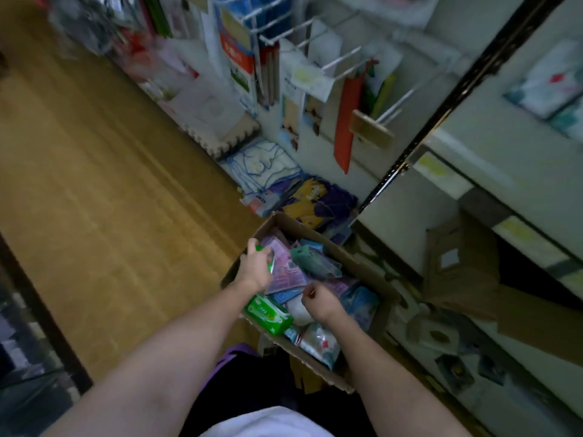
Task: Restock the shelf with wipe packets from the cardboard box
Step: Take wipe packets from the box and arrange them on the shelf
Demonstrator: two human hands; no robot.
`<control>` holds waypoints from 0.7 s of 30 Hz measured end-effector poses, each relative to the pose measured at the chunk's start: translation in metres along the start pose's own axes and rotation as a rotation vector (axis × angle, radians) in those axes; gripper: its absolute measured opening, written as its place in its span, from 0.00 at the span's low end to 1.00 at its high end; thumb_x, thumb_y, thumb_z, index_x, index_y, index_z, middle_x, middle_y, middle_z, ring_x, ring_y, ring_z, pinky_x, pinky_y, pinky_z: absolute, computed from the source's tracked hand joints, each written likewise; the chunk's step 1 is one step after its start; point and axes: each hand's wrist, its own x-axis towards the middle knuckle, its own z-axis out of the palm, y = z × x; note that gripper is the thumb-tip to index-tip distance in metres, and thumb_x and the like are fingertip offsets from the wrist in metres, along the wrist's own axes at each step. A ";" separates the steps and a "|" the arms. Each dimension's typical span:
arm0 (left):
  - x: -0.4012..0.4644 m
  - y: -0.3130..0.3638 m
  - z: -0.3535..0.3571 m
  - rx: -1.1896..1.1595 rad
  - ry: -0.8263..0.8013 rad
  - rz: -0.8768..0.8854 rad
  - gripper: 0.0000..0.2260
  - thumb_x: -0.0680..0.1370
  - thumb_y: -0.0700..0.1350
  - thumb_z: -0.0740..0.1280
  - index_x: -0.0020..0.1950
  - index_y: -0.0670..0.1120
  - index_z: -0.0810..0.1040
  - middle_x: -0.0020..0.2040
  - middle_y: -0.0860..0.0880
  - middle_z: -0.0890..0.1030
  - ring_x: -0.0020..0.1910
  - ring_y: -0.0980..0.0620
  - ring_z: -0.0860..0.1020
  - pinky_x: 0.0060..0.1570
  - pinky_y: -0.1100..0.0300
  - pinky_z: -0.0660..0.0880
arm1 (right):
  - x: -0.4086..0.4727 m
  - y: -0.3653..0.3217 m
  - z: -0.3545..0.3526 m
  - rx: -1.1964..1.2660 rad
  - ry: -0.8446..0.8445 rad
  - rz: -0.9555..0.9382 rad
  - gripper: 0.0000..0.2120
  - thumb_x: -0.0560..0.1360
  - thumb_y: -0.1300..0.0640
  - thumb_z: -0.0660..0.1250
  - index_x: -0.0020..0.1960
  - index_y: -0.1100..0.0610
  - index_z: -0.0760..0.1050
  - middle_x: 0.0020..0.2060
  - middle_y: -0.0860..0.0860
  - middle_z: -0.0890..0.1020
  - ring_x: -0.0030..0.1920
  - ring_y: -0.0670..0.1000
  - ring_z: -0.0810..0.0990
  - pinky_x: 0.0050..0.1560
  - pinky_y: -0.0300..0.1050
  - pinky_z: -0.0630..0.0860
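Both hands reach down into an open brown cardboard box that sits on the floor against the foot of a pale metal shelf unit. The left hand curls its fingers round a small green-and-white wipe packet, held edge-up at the far left side of the box, above a flat purple packet lying just right of it. The right hand hovers over the middle of the box with its fingers bent inward; whether it pinches anything cannot be told through the blur. Between the two wrists, near the box's closer left wall, lies a bright green soft plastic wipe packet with a white label on top, plump and rectangular, tilted on the pile. Beyond the right hand sit teal packets, and on its right a pale blue packet. Nearer the body than that hand lies a white-and-teal packet with a red mark. To the left of the left hand stretches a yellowish wooden floor.
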 end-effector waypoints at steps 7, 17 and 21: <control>-0.017 0.074 -0.071 -0.395 -0.317 0.219 0.20 0.67 0.37 0.76 0.52 0.50 0.72 0.51 0.47 0.76 0.45 0.50 0.75 0.45 0.57 0.76 | -0.053 -0.005 -0.067 0.164 0.264 -0.037 0.06 0.74 0.57 0.69 0.48 0.55 0.72 0.44 0.53 0.79 0.45 0.53 0.77 0.42 0.42 0.71; -0.073 0.216 -0.093 -0.811 -0.687 0.415 0.22 0.67 0.23 0.66 0.48 0.49 0.78 0.50 0.41 0.80 0.45 0.41 0.80 0.37 0.55 0.78 | -0.162 0.040 -0.168 0.590 0.468 -0.031 0.24 0.71 0.41 0.73 0.62 0.51 0.74 0.60 0.51 0.80 0.53 0.50 0.81 0.55 0.46 0.78; -0.107 0.284 -0.099 -0.858 -0.816 0.532 0.19 0.70 0.24 0.62 0.46 0.48 0.76 0.46 0.42 0.80 0.43 0.44 0.79 0.39 0.55 0.77 | -0.202 0.075 -0.204 0.856 0.621 0.039 0.52 0.55 0.26 0.75 0.71 0.53 0.69 0.62 0.51 0.80 0.58 0.53 0.81 0.60 0.52 0.78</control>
